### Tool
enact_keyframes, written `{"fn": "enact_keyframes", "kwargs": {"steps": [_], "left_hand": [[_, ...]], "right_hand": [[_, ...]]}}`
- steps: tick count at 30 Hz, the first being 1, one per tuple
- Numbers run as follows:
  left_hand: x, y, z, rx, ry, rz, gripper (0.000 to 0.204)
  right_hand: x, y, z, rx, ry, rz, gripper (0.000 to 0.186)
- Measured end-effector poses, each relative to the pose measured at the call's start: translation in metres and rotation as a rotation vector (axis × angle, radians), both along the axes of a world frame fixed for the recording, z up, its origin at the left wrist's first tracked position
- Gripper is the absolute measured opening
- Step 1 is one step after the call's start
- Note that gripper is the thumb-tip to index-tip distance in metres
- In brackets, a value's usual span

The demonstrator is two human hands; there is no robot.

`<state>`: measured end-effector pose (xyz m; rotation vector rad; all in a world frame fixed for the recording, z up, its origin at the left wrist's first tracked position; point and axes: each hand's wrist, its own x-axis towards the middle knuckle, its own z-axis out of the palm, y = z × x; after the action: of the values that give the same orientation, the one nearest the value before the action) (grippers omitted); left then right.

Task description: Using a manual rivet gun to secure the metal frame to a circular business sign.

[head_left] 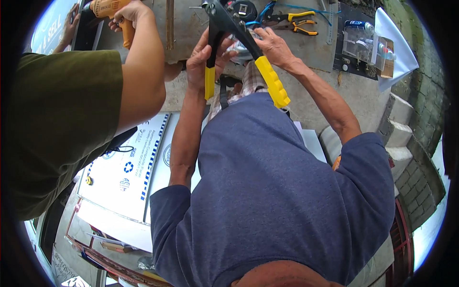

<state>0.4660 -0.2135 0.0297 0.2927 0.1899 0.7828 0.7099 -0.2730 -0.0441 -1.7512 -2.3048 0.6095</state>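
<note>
A hand riveter (272, 81) with black body and yellow grips stands upright in front of me. My left hand (203, 60) is closed around its left arm, with fingertips showing beside it. My right hand (275, 48) is closed on a crumpled, shiny, clear-silvery item (238, 48) behind the riveter's right arm; what it is exactly is unclear. Just beyond sit a black tape measure (245, 10) and yellow-handled pliers (303, 32), some partly over a blue cord.
A co-worker's hand (131, 14) holds an orange drill (107, 8) at my left. A grey worktop (186, 33) spans the far side; a dark board (350, 62) with cans and clear containers lies right. Printed white panels (129, 162) lie lower left, concrete steps (400, 129) right.
</note>
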Motion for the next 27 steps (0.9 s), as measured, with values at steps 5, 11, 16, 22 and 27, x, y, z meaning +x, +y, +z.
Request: {"fn": "enact_keyframes", "kwargs": {"steps": [5,11,16,22,27], "left_hand": [[-0.002,-0.018,-0.008,-0.092,-0.033,0.004,0.068],[-0.010,-0.032,0.000,-0.111,-0.068,-0.024,0.060],[-0.002,-0.029,0.009,-0.099,-0.059,-0.002,0.066],[0.007,-0.014,0.014,-0.025,-0.108,0.087,0.066],[0.018,-0.005,0.017,-0.018,-0.008,0.192,0.070]], "right_hand": [[0.035,-0.015,0.023,0.060,0.439,-0.161,0.047],[0.096,-0.012,0.100,0.109,1.024,-0.563,0.055],[0.181,0.062,0.128,0.356,1.232,-0.642,0.053],[0.200,0.194,0.157,0.476,0.741,-0.598,0.047],[0.255,0.263,0.087,0.525,0.234,-0.493,0.052]]}}
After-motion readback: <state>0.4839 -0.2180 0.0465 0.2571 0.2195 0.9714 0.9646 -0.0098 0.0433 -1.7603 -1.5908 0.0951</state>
